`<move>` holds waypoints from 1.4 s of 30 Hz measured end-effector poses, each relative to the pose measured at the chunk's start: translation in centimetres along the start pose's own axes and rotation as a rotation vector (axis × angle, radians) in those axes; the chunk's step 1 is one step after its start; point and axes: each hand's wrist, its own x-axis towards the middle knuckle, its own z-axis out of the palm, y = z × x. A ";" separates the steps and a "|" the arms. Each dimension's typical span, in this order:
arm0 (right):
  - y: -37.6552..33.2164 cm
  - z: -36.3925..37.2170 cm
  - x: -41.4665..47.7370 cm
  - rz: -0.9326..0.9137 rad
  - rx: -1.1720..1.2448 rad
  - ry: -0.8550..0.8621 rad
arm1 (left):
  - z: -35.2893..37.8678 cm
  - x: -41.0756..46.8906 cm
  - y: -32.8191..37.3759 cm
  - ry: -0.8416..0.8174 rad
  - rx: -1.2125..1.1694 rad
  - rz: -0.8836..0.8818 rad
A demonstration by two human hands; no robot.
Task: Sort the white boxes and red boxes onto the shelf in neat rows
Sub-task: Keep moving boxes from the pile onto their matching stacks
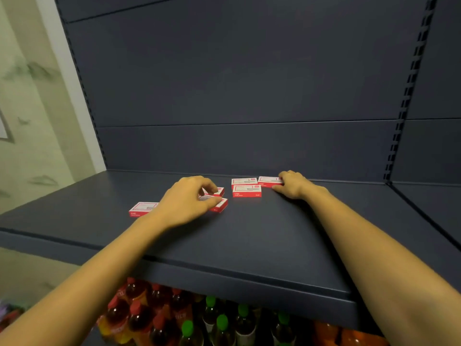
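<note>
I can't read any print on the red-and-white boxes (247, 191) by my fingers (too small and blurred).

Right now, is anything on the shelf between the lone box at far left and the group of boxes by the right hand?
Yes. The left hand and the two boxes under its fingers lie between the lone box and the group beside the right hand. Elsewhere the shelf surface is bare.
</note>
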 end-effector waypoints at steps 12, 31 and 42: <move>1.5 -3.3 -2.8 0.034 -0.205 0.123 | 2.5 6.7 0.8 -0.218 0.012 0.140; 4.3 -5.5 -12.0 0.016 -0.068 0.174 | 4.5 11.0 0.8 -0.499 -0.017 0.159; 9.0 -10.1 -21.7 -0.020 -0.068 0.245 | 0.9 5.6 12.5 -0.338 -0.145 0.459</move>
